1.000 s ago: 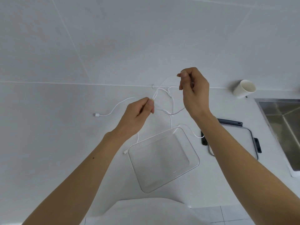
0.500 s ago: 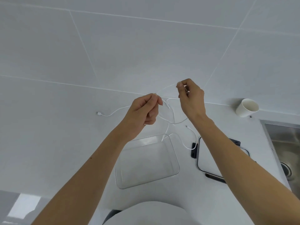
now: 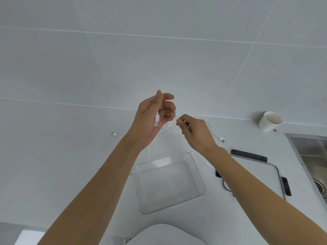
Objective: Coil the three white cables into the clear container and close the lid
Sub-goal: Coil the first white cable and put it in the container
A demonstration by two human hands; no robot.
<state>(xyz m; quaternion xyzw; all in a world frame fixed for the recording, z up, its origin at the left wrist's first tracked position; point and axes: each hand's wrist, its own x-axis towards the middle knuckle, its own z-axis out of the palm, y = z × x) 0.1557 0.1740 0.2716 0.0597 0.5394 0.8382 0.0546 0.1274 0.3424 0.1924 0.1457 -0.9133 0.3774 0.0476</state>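
The right forearm (image 3: pixel 256 177) hides part of the lid (image 3: pixel 276 175). The sink (image 3: pixel 316 167) is cut off at the right edge. The thin cables (image 3: pixel 210 129) blur together behind the hands, uncountable.

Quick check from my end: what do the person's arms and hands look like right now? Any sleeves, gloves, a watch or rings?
Both arms are bare from the frame edge to the fingertips: no sleeves in view. The left hand and right hand wear no gloves, and no watch, bracelet or ring shows on the visible sides. Nails look short and unpainted. One small dark spot marks the left forearm. A white garment shows at the bottom edge.
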